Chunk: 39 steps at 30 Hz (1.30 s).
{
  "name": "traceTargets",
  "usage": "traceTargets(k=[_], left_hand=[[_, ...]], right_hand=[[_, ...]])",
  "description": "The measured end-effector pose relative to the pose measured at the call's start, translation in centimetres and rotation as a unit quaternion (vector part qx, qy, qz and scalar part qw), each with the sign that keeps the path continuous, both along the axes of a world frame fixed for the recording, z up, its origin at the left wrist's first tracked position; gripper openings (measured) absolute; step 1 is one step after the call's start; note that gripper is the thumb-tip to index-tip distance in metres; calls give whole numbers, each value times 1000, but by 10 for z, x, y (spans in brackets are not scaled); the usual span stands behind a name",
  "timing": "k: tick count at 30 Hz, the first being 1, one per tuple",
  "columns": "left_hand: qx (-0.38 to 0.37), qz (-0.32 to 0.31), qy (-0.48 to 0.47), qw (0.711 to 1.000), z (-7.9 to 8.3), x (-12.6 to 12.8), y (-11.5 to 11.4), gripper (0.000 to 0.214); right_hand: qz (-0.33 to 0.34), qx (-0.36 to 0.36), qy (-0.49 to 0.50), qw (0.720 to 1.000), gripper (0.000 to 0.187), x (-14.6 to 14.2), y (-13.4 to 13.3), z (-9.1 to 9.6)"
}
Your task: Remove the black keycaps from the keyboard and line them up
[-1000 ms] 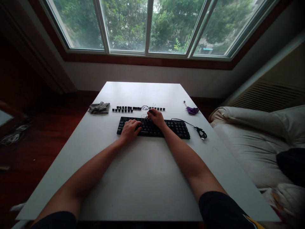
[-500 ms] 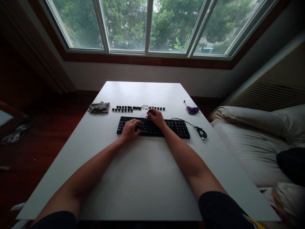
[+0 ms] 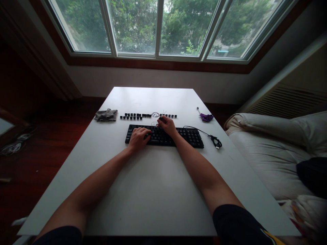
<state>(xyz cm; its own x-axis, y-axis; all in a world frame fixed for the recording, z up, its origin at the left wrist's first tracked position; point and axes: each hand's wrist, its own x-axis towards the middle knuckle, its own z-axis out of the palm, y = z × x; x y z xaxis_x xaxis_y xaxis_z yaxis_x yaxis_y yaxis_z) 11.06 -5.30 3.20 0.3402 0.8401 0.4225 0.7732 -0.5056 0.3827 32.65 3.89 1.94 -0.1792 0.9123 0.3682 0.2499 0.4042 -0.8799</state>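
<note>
A black keyboard (image 3: 189,136) lies across the middle of the white table. My left hand (image 3: 138,137) rests on its left part, fingers extended over the keys and thumb apart. Above the keyboard's back edge, my right hand (image 3: 167,125) is closed in a pinch. Something small and dark shows at its fingertips, too small to make out. Beside those fingertips is a small clear item (image 3: 154,124), partly hidden. Behind the keyboard, loose black keycaps (image 3: 131,116) stand in rows, with a thin round ring-like object (image 3: 155,115) among them.
A crumpled grey cloth (image 3: 106,115) lies at the left of the white table (image 3: 153,190). On the right are a purple cloth-like item (image 3: 206,117), a thin stick with a dark tip (image 3: 198,110) and the coiled USB cable (image 3: 216,142). A pale sofa (image 3: 265,149) stands beside the table.
My left hand has shifted very slightly on the keys. The right hand, the keyboard and the keycap rows look the same.
</note>
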Motion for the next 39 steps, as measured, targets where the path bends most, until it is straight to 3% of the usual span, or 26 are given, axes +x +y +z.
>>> traceTargets(k=[14, 21, 39], left_hand=[[12, 28, -14, 999, -4, -2, 1, 20], [18, 24, 21, 999, -2, -2, 1, 38], [56, 6, 47, 997, -5, -7, 6, 23]], right_hand=[[0, 11, 14, 1000, 37, 0, 4, -5], [8, 12, 13, 1000, 35, 0, 1, -2], [14, -1, 27, 1000, 35, 2, 4, -6]])
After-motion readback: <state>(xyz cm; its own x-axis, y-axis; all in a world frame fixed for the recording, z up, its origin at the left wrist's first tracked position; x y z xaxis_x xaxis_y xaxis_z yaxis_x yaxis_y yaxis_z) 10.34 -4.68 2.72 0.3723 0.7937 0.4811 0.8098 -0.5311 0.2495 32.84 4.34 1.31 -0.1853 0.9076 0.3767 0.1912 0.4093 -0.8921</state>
